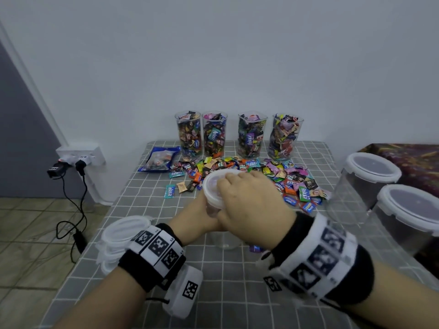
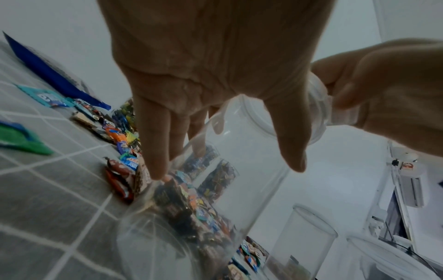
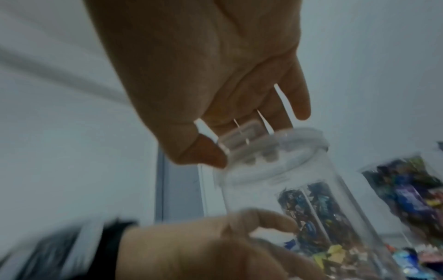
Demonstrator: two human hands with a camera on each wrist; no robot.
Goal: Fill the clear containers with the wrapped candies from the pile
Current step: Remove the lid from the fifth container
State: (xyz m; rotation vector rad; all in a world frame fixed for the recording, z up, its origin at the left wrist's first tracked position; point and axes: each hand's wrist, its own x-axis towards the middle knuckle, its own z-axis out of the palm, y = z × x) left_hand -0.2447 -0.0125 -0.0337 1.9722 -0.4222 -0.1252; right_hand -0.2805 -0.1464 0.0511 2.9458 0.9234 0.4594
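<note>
In front of me stands an empty clear container (image 1: 223, 242) with a white lid (image 1: 212, 184). My left hand (image 1: 196, 217) grips its wall, fingers wrapped round the clear container (image 2: 239, 170). My right hand (image 1: 249, 205) lies over the top and holds the lid (image 3: 299, 140), thumb against its edge tab. In the left wrist view the right hand (image 2: 395, 85) pinches the lid (image 2: 318, 106). The pile of wrapped candies (image 1: 261, 172) spreads just beyond the hands. Several filled clear containers (image 1: 213, 136) line the wall.
Two large lidded empty containers (image 1: 370, 176) (image 1: 413, 210) stand at the right table edge. A stack of loose lids (image 1: 118, 236) sits at the left edge by my left wrist. A blue candy bag (image 1: 159, 160) lies at the back left. The checked tablecloth (image 1: 232, 281) is bare near me.
</note>
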